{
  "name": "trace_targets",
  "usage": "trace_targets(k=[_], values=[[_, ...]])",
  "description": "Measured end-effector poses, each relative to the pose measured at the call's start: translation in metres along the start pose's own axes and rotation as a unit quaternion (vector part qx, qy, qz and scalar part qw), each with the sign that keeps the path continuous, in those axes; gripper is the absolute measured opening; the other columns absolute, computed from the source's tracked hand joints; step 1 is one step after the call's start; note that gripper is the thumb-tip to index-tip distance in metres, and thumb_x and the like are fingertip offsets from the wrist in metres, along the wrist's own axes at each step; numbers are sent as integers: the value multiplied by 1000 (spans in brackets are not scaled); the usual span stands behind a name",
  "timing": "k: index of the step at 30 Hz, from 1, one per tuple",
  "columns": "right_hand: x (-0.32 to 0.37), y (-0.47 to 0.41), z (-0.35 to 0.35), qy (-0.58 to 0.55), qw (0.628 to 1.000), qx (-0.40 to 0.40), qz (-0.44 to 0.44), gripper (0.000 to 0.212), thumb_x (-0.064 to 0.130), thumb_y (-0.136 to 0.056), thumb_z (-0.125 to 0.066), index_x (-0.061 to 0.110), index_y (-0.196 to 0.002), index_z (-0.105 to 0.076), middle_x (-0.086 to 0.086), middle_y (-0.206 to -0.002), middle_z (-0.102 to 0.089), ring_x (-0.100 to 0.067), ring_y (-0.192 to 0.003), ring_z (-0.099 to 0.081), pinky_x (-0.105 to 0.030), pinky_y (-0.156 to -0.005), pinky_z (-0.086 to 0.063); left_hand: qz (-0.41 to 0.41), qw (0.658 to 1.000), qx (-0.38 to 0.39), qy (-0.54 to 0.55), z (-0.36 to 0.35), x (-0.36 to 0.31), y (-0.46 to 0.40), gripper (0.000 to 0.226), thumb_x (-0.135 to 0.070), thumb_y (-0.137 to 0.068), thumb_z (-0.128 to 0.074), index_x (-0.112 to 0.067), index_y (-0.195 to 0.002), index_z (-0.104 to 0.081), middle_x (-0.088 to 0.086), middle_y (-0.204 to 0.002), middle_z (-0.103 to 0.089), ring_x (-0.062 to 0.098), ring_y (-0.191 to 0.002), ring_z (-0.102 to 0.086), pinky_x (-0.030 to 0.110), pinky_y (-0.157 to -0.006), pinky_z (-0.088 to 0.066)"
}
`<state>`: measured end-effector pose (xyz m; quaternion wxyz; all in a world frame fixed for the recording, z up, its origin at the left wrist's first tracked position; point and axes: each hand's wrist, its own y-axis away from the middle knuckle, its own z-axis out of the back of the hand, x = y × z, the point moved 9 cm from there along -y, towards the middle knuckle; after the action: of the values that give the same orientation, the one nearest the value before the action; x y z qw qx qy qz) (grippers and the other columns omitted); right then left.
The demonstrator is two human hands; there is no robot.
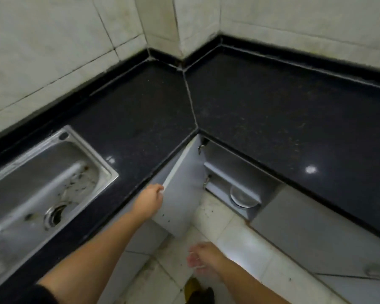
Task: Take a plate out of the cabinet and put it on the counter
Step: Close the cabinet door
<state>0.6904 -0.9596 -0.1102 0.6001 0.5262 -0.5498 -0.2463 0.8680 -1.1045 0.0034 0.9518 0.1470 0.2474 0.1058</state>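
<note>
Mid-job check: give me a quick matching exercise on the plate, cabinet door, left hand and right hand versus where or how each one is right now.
Things:
1. plate
2. cabinet door
3. left hand
4. right hand

States:
A. holding the door's edge
B. swung open below the counter corner
C. free and blurred, over the floor tiles, holding nothing
D. on the lower shelf inside the cabinet

Pairs: 1-D, 2-B, 3-A, 4-C
</note>
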Motion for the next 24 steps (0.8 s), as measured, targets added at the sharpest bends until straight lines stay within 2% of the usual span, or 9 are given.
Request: trace_targets(k=[4, 6, 8, 10, 12, 14, 16, 19, 24], values=[[17, -37, -86, -268, 961, 37, -49, 18, 11, -98, -43, 1, -98, -58, -16, -94, -65, -24, -80, -61, -32, -73, -52, 10, 996, 86, 11, -24, 18, -24, 36, -14, -98, -35, -1, -128, -51, 22, -128, -60, 34, -115, -57, 36, -92, -44], [41, -53, -115, -419, 905, 57, -52, 31, 14, -101, -37, -5, -120, -52, -22, -120, -61, -31, -107, -59, -39, -97, -46, 32, 994, 100, 34, -30, 25, -38, 34, -16, -98, -36, 0, -118, -58, 20, -120, -64, 32, -105, -60, 35, -86, -46], [70, -65, -130, -555, 827, 75, -51, 38, 17, -103, -32, -4, -133, -43, -23, -135, -51, -33, -123, -52, -41, -101, -43, 47, 990, 124, 56, -35, 29, -49, 29, -16, -95, -42, 0, -99, -66, 20, -105, -68, 26, -87, -60, 32, -75, -45], [84, -70, -126, -642, 763, 53, -57, 31, 10, -101, -32, 1, -126, -49, -21, -120, -58, -32, -102, -58, -34, -73, -58, 52, 984, 153, 79, -40, 28, -55, 25, -16, -93, -48, -1, -94, -68, 21, -98, -69, 28, -83, -62, 34, -76, -50], [77, -65, -111, -687, 723, 26, -65, 22, 2, -99, -31, 3, -100, -53, -16, -85, -55, -23, -69, -52, -21, -38, -52, 72, 970, 195, 127, -53, 24, -54, 26, -17, -93, -53, 1, -105, -67, 21, -101, -69, 33, -92, -67, 43, -84, -57], [59, -54, -92, -716, 695, 11, -70, 20, -2, -96, -33, 2, -85, -49, -15, -75, -48, -21, -61, -46, -20, -33, -49, 97, 949, 247, 172, -71, 15, -45, 31, -19, -93, -54, 0, -115, -64, 15, -101, -68, 27, -88, -67, 37, -78, -58], [37, -38, -55, -737, 674, -11, -50, 11, -1, -94, -40, 1, -91, -50, -17, -78, -50, -24, -64, -48, -25, -35, -52, 86, 933, 283, 204, -92, -9, -39, 36, -23, -93, -55, -6, -124, -60, 9, -104, -66, 19, -82, -65, 28, -70, -56], [16, -17, 17, -740, 672, -38, -12, 18, 5, -94, -46, 1, -111, -52, -19, -86, -55, -24, -67, -54, -29, -41, -56, 53, 899, 284, 328, -132, -64, -31, 51, -15, -94, -52, -20, -143, -38, 8, -126, -58, 24, -109, -59, 40, -92, -52], [22, 2, 133, -715, 692, -94, 18, 33, 24, -98, -41, -1, -85, -57, -14, -68, -62, -19, -48, -65, -19, -43, -54, 153, 812, 207, 524, -187, -148, -31, 56, -7, -96, -46, -27, -145, -29, 15, -134, -54, 32, -116, -57, 39, -90, -50]])
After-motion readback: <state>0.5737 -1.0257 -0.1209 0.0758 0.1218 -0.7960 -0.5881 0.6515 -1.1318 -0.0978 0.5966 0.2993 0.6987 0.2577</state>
